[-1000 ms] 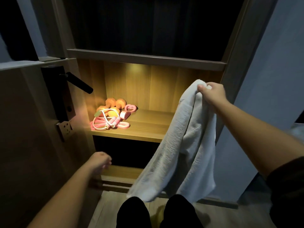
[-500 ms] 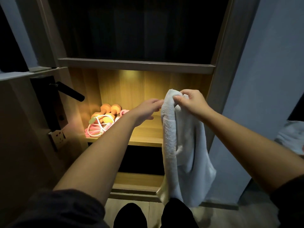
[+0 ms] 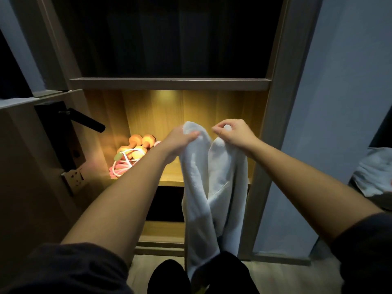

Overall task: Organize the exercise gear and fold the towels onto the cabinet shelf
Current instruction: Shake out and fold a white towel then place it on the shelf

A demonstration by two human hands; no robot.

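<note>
White terry cloth, one towel (image 3: 220, 177): held up in the air in front of the lit cabinet shelf (image 3: 171, 175), not yet on it; it hangs from our hands in two long limp lobes that cross lower down and reach our legs.

Hands: left hand (image 3: 180, 137) closed round one top corner, thumb laid over the cloth; right hand (image 3: 233, 132) pinching the other top corner between thumb and curled fingers; the two are near each other but apart.

Handling, as we judge it: soft and light, with no stiffness of its own; it will sag and twist wherever it is not held; the nap gives a sure grip and nothing about it is fragile. We would hold it at the two corners of the top hem, draw them apart to clear the twist, then bring edge to edge for the fold.

Shelf: warm wood under a lamp; orange dumbbells (image 3: 137, 145) and a pink-and-white skipping rope (image 3: 122, 166) lie together at its left end, well apart from the towel.

Surroundings: dark compartments above and below; a door at left with a black lever handle (image 3: 87, 122); a heap of pale cloth (image 3: 373, 172) at the right edge, possibly another towel, though we cannot tell.
</note>
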